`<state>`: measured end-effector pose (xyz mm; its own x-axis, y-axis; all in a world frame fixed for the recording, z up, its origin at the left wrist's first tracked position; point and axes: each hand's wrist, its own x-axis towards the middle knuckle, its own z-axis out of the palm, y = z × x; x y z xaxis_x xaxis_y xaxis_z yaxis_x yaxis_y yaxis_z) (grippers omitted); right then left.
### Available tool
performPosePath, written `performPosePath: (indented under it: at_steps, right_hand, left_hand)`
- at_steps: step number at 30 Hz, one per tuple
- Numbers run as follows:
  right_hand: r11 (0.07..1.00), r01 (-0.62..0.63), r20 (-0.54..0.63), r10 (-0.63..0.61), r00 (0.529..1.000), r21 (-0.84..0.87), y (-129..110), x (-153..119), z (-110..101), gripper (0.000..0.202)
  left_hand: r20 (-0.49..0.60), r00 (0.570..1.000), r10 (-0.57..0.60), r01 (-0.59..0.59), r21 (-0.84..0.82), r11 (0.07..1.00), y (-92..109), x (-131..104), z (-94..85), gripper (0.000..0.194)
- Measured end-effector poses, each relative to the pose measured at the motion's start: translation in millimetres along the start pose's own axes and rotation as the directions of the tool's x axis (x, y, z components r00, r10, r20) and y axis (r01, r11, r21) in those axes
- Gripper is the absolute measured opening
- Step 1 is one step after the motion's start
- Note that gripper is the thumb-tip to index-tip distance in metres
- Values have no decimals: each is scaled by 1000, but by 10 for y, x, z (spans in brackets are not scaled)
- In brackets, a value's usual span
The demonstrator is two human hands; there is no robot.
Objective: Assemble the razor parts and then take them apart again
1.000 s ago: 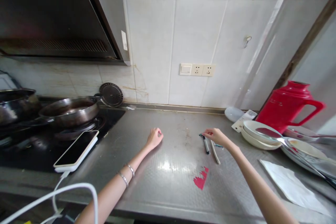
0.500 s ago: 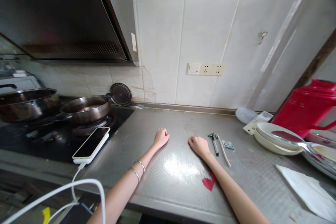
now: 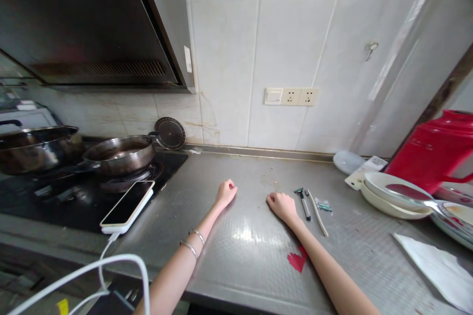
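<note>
My left hand (image 3: pixel 226 193) rests on the metal countertop (image 3: pixel 236 266) left of the middle, its fingers curled in a fist with nothing visible in it. On the right, my right hand (image 3: pixel 281 205) lies on the same surface, also closed. Just beside it are a razor (image 3: pixel 305 204) with a green head, a thin white stick-like piece (image 3: pixel 317 213) and a small clear packet (image 3: pixel 323 205) with green parts. A torn red patch (image 3: pixel 297 259) lies near my right forearm.
At the left, two steel pans (image 3: pixel 121 153) (image 3: pixel 37 147) stand on the black stove (image 3: pixel 84 192), with a cabled phone (image 3: pixel 127 206) at its edge. Stacked dishes (image 3: pixel 395 199), a red jug (image 3: pixel 428 152) and a white sheet (image 3: pixel 438 268) occupy the right side. A range hood (image 3: pixel 92 24) hangs above.
The view has shifted very slightly. Both hands stay closed in nearly the same places on the countertop.
</note>
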<state>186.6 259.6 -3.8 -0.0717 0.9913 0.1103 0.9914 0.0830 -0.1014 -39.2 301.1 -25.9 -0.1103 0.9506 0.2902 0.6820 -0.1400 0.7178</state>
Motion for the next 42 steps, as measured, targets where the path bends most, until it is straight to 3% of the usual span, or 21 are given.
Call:
performPosePath:
  at_steps: [24, 32, 36, 39, 42]
  right_hand:
    - [1000, 6, -9, -6, 1000, -4, 23, 30, 12, 42]
    - [1000, 9, -17, -9, 1000, -7, 23, 16, -5, 40]
    - [999, 4, 14, -4, 1000, 48, 12, 18, -74, 42]
    - [989, -75, 11, 74, 997, 125, 123, 37, -236, 45]
    - [961, -236, -10, 240, 971, 146, 394, 43, -454, 38]
  left_hand:
    - [19, 1000, 21, -22, 54, 998, -35, 63, 34, 7]
    - [91, 983, 157, -173, 211, 962, 7, 0, 46, 9]
    - [91, 983, 158, -175, 227, 958, 8, -2, 48, 9]
    - [90, 983, 161, -178, 226, 958, -6, 6, 50, 9]
    - [90, 979, 180, -196, 212, 957, -20, 10, 50, 10]
